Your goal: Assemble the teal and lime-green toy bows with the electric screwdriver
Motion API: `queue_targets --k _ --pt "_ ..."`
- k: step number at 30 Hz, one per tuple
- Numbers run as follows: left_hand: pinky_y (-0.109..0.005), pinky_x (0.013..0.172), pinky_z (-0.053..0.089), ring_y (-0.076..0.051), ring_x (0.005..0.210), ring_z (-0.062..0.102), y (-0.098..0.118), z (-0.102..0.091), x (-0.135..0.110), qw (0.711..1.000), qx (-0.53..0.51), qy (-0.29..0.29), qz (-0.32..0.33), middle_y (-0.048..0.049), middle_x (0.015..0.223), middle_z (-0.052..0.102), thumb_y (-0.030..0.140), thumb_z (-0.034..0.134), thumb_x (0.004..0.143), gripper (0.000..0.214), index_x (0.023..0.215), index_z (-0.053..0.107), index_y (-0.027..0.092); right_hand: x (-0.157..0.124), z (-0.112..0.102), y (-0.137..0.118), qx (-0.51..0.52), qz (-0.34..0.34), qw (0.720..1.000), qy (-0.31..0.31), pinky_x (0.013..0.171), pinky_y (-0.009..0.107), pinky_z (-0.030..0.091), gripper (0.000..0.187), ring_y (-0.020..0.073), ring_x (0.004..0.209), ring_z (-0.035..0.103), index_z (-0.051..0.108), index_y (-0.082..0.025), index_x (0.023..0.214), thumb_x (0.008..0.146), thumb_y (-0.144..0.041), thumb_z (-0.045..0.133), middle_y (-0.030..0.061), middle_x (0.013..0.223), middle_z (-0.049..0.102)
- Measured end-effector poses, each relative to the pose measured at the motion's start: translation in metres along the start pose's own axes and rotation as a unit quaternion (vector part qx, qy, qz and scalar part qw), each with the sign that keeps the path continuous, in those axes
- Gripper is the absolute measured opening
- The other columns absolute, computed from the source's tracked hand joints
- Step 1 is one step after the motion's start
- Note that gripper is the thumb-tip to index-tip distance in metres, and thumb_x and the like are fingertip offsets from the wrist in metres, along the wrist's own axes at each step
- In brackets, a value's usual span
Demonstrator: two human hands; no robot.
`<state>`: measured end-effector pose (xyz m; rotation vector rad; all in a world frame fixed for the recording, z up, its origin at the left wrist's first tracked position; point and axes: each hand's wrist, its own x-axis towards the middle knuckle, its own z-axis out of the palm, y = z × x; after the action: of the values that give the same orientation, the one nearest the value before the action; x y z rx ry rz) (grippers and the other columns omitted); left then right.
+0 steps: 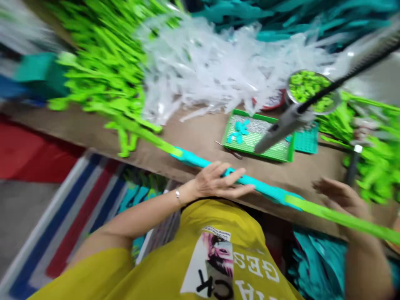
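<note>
A long strap with a teal middle (268,191) and lime-green ends (331,214) lies slantwise along the table's front edge. My left hand (218,180) rests across the teal part with its fingers stretched out and spread. A small round detail shows on the strap between those fingers. Off to the right, my right hand (343,198) is blurred, its fingers apart and slightly bent. The green end of the strap passes in front of that wrist, and I see nothing held there. A thin tool with a dark handle (236,154) lies beyond the strap.
A green tray (259,156) holds teal pieces and small metallic bits. Behind it stand a bowl of lime pieces (309,83) and heaps of clear plastic (203,58) and lime straps (106,54). A grey rod (276,129) hangs over the tray. A black-handled hammer (354,160) lies right.
</note>
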<state>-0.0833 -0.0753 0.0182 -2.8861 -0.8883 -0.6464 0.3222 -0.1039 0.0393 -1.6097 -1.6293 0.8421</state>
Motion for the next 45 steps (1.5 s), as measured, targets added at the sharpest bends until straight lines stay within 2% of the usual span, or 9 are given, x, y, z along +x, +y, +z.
queue_targets --k 5,14,18,22,25,29,36,41,45 --pt "-0.04 0.091 0.052 -0.023 0.107 0.066 -0.009 0.011 -0.002 0.997 0.075 0.018 -0.011 0.0012 0.125 0.071 0.016 0.068 0.093 0.063 0.137 0.056 0.059 -0.023 0.011 -0.007 0.142 0.062 0.986 -0.067 0.095 0.044 0.061 0.052 0.0283 0.114 0.072 0.065 -0.028 0.132 0.085 -0.045 0.08 0.0118 0.126 0.074" --pt "-0.04 0.094 0.046 -0.028 0.116 0.061 -0.008 0.01 0.008 0.981 0.147 0.109 0.063 -0.004 0.133 0.065 0.01 0.078 0.083 0.056 0.127 0.068 0.044 -0.026 0.041 0.002 0.227 0.07 0.971 0.007 0.09 0.038 0.062 0.044 0.0219 0.102 0.074 0.072 -0.031 0.109 0.07 -0.033 0.094 0.0021 0.106 0.077" --pt "-0.047 0.108 0.039 -0.034 0.138 0.051 0.018 0.006 0.021 0.987 0.107 0.119 -0.018 -0.0091 0.137 0.063 0.028 0.081 0.086 0.052 0.134 0.064 0.035 -0.023 0.042 0.005 0.225 0.049 0.973 0.01 0.087 0.038 0.061 0.031 0.0211 0.095 0.074 0.074 -0.028 0.093 0.07 -0.033 0.094 0.0019 0.098 0.075" --pt "-0.055 0.117 0.028 -0.04 0.145 0.043 0.067 0.004 0.068 0.99 0.084 0.099 -0.056 -0.0132 0.143 0.062 0.054 0.069 0.093 0.06 0.143 0.059 0.022 -0.022 0.043 0.003 0.23 0.035 0.973 -0.001 0.087 0.039 0.061 0.03 0.0218 0.094 0.073 0.074 -0.028 0.093 0.071 -0.035 0.093 0.0029 0.096 0.076" --pt "-0.053 0.115 0.032 -0.038 0.138 0.051 0.093 0.013 0.109 0.997 0.024 0.003 -0.07 -0.0164 0.141 0.064 0.049 0.065 0.097 0.058 0.14 0.058 0.011 -0.024 0.046 0.003 0.225 0.033 0.974 0.005 0.087 0.041 0.06 0.031 0.0225 0.094 0.072 0.074 -0.027 0.093 0.071 -0.038 0.093 0.0037 0.095 0.076" --pt "-0.041 0.084 0.045 -0.025 0.09 0.068 0.1 0.029 0.135 0.993 -0.049 -0.085 -0.061 -0.0076 0.095 0.073 0.026 0.061 0.1 0.017 0.109 0.067 0.013 -0.027 0.056 0.003 0.241 0.029 0.969 0.045 0.086 0.04 0.06 0.036 0.0225 0.092 0.072 0.073 -0.027 0.091 0.067 -0.044 0.095 0.004 0.095 0.076" --pt "-0.037 0.068 0.038 -0.022 0.071 0.06 0.097 0.037 0.126 0.996 -0.072 -0.029 -0.034 -0.0041 0.076 0.063 0.02 0.053 0.102 0.016 0.088 0.061 0.017 -0.033 0.065 -0.002 0.192 0.042 0.976 0.099 0.082 0.042 0.06 0.036 0.0238 0.088 0.072 0.071 -0.028 0.086 0.069 -0.051 0.091 0.0046 0.09 0.076" --pt "-0.037 0.075 0.044 -0.021 0.078 0.065 0.097 0.04 0.127 0.997 -0.06 -0.048 -0.008 -0.007 0.087 0.071 0.025 0.051 0.105 0.021 0.108 0.066 0.012 -0.029 0.061 -0.004 0.187 0.055 0.978 0.072 0.087 0.044 0.061 0.04 0.0246 0.091 0.073 0.068 -0.026 0.086 0.069 -0.055 0.09 0.0055 0.093 0.076" --pt "-0.046 0.104 0.044 -0.033 0.12 0.063 0.084 0.014 0.12 0.997 -0.025 -0.058 -0.043 -0.0176 0.127 0.071 0.033 0.066 0.098 0.053 0.142 0.055 0.007 -0.022 0.058 0.001 0.243 0.081 0.964 0.075 0.087 0.042 0.062 0.046 0.0232 0.091 0.075 0.064 -0.026 0.088 0.062 -0.047 0.095 0.0026 0.092 0.077"
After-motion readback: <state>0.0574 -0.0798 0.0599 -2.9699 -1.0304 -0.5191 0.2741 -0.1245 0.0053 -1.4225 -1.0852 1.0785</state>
